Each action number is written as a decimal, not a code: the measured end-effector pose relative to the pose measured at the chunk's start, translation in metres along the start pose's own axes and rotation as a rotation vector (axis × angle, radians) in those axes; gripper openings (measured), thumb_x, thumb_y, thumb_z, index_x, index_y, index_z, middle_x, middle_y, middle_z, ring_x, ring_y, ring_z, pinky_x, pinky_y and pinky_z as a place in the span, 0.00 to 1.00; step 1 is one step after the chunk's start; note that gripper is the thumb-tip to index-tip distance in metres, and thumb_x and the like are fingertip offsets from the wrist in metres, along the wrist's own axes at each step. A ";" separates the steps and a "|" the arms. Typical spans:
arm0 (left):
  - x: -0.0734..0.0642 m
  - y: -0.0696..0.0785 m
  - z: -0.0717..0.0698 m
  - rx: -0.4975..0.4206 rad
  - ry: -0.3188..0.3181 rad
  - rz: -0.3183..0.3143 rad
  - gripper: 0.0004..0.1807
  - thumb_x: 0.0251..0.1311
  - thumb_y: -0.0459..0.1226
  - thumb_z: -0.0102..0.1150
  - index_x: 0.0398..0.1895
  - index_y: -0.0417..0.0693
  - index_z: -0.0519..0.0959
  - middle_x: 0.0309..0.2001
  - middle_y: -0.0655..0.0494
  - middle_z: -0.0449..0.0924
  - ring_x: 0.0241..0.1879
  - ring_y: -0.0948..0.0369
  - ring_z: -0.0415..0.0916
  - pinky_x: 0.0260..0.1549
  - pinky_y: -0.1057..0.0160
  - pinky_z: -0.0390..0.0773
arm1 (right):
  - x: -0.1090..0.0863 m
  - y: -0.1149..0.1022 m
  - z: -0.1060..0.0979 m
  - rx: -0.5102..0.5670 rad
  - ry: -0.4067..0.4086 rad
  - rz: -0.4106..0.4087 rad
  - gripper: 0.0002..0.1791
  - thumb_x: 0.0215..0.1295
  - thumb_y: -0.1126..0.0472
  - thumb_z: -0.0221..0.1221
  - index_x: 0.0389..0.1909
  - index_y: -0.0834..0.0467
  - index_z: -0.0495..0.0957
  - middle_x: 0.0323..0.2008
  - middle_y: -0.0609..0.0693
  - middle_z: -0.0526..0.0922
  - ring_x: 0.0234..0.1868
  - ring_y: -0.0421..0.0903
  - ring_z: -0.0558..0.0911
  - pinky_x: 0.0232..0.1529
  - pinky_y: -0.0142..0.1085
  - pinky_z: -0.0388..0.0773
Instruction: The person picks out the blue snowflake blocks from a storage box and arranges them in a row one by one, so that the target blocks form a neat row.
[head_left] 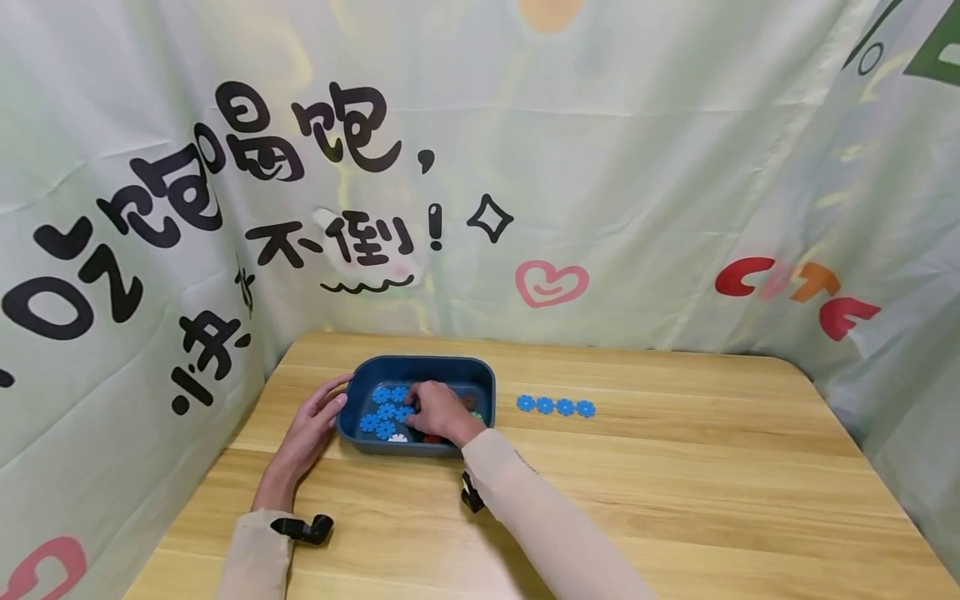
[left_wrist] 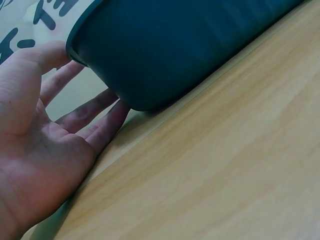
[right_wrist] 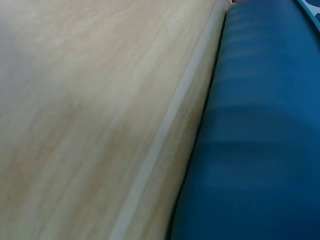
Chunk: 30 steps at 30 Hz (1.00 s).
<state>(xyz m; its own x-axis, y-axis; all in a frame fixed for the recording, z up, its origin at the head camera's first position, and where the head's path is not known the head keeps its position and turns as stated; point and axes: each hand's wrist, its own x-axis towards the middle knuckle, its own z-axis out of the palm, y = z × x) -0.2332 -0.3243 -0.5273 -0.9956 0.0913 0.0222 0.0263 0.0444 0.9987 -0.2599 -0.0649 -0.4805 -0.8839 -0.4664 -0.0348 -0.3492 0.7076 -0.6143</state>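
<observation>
Right hand (head_left: 444, 412) is lying inside the blue plastic bin (head_left: 405, 450), wrist crossing the near wall toward its right end, fingers pointing left and downward. Blue snowflake discs (head_left: 386, 412) are lying in the bin's left half, so leftward of that hand's knuckles; the rightmost of them is sitting right at the fingertips. Thumb and forefinger are bending toward it, but whether they are pinching it I cannot tell; the right wrist view is showing mainly the bin's outer wall and bare desk (head_left: 675, 483). Bin's long axis is running left to right. Outside it, beyond the right wall, a row of four blue discs (head_left: 565, 407) is lying flat on the desk, running along nearly the same axis, its right end slightly closer to the person. The right hand is being the nearer one to both loose discs and row; the row is lying to its right, with the bin wall standing between. Left hand (head_left: 311, 425) is resting against the bin's left end, fingers extended and spread, thumb touching near the rim, not wrapping round anything.
</observation>
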 end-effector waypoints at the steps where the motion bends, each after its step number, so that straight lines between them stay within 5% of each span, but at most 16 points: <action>1: 0.000 -0.001 0.000 0.001 0.001 -0.002 0.31 0.78 0.48 0.52 0.79 0.51 0.62 0.76 0.41 0.57 0.70 0.48 0.62 0.55 0.72 0.74 | 0.000 0.000 0.000 0.006 -0.003 0.005 0.15 0.66 0.58 0.70 0.52 0.56 0.84 0.36 0.46 0.81 0.35 0.40 0.77 0.43 0.35 0.80; 14: 0.001 0.001 0.001 0.003 0.001 -0.005 0.31 0.78 0.48 0.52 0.79 0.51 0.62 0.76 0.43 0.57 0.70 0.50 0.61 0.56 0.72 0.74 | 0.000 0.002 -0.003 0.040 -0.030 0.016 0.14 0.63 0.61 0.72 0.45 0.54 0.78 0.34 0.44 0.75 0.34 0.42 0.74 0.40 0.34 0.74; 30: -0.001 0.003 0.001 -0.017 -0.003 0.005 0.29 0.79 0.46 0.51 0.78 0.49 0.63 0.77 0.41 0.57 0.69 0.51 0.63 0.56 0.71 0.75 | 0.000 0.003 -0.002 0.143 -0.032 -0.127 0.10 0.68 0.70 0.63 0.45 0.58 0.75 0.28 0.45 0.74 0.28 0.41 0.72 0.37 0.32 0.71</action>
<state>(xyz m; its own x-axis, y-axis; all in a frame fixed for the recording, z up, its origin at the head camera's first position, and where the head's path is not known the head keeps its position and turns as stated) -0.2319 -0.3230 -0.5244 -0.9951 0.0949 0.0268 0.0294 0.0267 0.9992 -0.2615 -0.0618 -0.4803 -0.8242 -0.5656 0.0268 -0.4078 0.5600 -0.7212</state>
